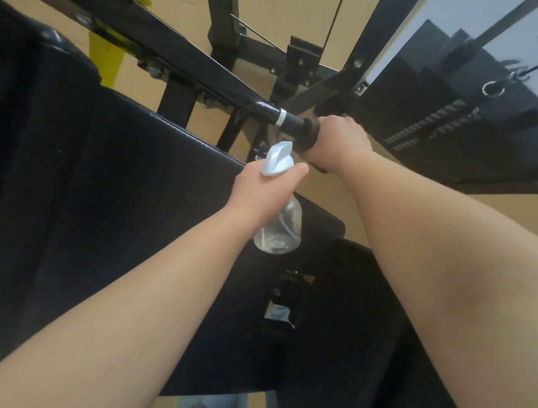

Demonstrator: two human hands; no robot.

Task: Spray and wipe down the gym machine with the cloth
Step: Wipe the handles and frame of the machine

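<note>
Gripping the clear spray bottle [279, 231] by its neck in our left hand [261, 190], at 6 o'clock just below the machine's black handle [291, 122], we clench our right hand [340, 141] round a dark cloth [311, 133] on that handle's end, at 1 o'clock from the bottle, above the black pad [156, 205].

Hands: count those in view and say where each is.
2. The left hand grips the spray bottle; the right hand holds a dark cloth on the handle. No others show.
</note>
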